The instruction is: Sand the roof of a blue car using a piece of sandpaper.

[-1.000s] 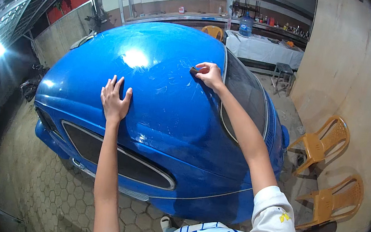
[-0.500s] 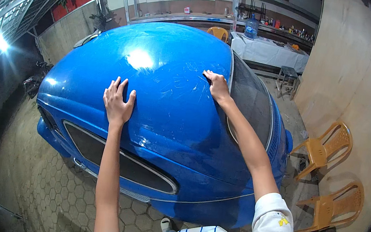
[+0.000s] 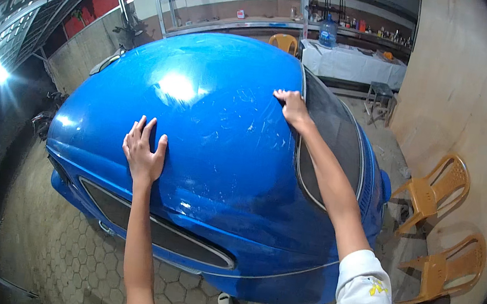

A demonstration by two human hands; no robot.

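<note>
A rounded blue car (image 3: 226, 144) fills the middle, its roof marked with pale scratches and whitish smears. Flat on the roof's near side rests my left hand (image 3: 144, 155), fingers spread, holding nothing. My right hand (image 3: 292, 108) presses on the roof close to the rear window (image 3: 331, 132), its fingers bent and drawn together. Whatever may be under those fingertips is too small to make out. The dark side window (image 3: 166, 237) lies below my left hand, partly covered by my forearm.
Two orange-brown plastic chairs (image 3: 433, 190) stand by the wall at right. Behind the car are a table with a white cloth (image 3: 351, 67), a blue water jug (image 3: 328, 33), a small stool (image 3: 379, 99) and metal-framed shelves. Hexagonal paving (image 3: 85, 254) lies at near left.
My right hand has shifted slightly right, toward the rear window's edge. On the roof, my left hand appears a little lower and left as the view has moved slightly.
</note>
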